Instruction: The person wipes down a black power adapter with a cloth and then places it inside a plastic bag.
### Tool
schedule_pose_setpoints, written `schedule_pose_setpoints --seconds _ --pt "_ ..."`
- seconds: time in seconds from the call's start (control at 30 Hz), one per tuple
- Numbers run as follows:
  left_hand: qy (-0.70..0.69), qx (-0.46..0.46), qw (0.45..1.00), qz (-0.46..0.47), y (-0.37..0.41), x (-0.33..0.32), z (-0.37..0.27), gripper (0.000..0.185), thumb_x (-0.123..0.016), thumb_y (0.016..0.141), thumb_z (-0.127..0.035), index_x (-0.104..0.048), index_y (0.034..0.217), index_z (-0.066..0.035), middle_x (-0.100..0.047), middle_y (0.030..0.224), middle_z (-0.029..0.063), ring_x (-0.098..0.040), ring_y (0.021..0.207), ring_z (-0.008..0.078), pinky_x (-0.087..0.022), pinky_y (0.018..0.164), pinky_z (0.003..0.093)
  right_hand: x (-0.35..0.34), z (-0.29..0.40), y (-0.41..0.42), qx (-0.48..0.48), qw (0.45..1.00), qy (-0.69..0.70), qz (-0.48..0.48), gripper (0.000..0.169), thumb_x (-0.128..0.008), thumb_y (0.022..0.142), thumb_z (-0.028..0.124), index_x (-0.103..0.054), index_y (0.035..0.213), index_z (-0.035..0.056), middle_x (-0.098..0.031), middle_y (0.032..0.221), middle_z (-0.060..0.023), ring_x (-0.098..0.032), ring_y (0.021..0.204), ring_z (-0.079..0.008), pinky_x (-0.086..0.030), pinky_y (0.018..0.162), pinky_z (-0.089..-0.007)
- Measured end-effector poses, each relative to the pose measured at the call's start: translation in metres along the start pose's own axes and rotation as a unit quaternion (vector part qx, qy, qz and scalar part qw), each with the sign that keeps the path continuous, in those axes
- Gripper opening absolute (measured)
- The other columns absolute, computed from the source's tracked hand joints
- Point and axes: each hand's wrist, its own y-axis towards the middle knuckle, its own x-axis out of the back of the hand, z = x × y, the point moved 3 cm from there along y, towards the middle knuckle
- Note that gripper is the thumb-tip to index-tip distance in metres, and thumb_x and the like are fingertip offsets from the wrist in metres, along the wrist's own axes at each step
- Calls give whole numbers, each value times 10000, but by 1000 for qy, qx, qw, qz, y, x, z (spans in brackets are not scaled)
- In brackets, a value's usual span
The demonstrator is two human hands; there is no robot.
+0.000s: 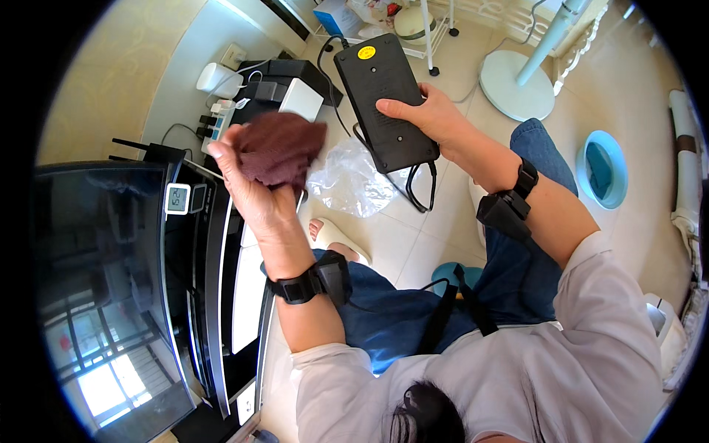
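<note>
My left hand [243, 177] grips a bunched dark maroon cloth [279, 147], raised beside the black cabinet. In my right hand [429, 113] is a black rectangular power adapter [379, 102] with a round yellow sticker, the thumb lying across its upper face. One cable leaves the adapter's far end; another black cable [421, 191] hangs in a loop from its near end. The cloth and the adapter are apart. Below them, a crumpled clear plastic bag [357, 177] lies on the tiled floor.
At left stand a large television [105, 277], a small digital clock [178, 199], a router and a power strip [219, 122] with plugs. A light blue basin [602, 170] is on the floor at right. A stand's round base [518, 86] and a wheeled white rack [429, 39] stand ahead.
</note>
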Motion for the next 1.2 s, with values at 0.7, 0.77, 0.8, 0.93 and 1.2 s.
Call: schedule_pose_setpoints --seconds 0.7,0.77,0.8,0.93,1.2 --pt "250 -88 960 88 -21 -38 70 464 -715 746 -44 -438 1117 -10 -492 1133 152 -540 994 174 -446 865 299 -15 5 3 104 991 -52 -72 783 -753 733 417 -411 1189 -119 -578 1035 -187 -615 886 -208 -530 724 -300" --pt "282 -214 926 133 -31 -47 66 487 -693 761 -36 -424 1167 -12 -491 1135 157 -529 1016 179 -432 893 300 -15 11 2 110 990 -36 -79 787 -757 730 422 -415 1188 -119 -580 1028 -185 -614 882 -206 -528 723 -298" --pt "293 -196 926 136 -33 -48 68 497 -687 766 -37 -415 1181 -7 -492 1136 151 -528 1019 181 -430 897 299 -14 15 1 116 989 -32 -83 790 -759 728 425 -417 1188 -119 -583 1023 -183 -614 882 -206 -527 724 -298" --pt "280 -91 948 123 -34 -46 75 497 -660 801 -56 -392 1215 3 -507 1132 113 -535 996 156 -440 883 280 -8 12 5 160 978 -101 -86 781 -761 726 422 -426 1181 -117 -593 1016 -189 -617 889 -216 -527 737 -310" --pt "353 -135 909 176 -44 -45 80 470 -681 830 -136 -416 1200 -16 -510 1119 98 -527 994 141 -438 865 263 -8 7 4 88 986 -76 -119 791 -761 718 421 -422 1172 -131 -594 1029 -209 -623 867 -233 -527 736 -309"
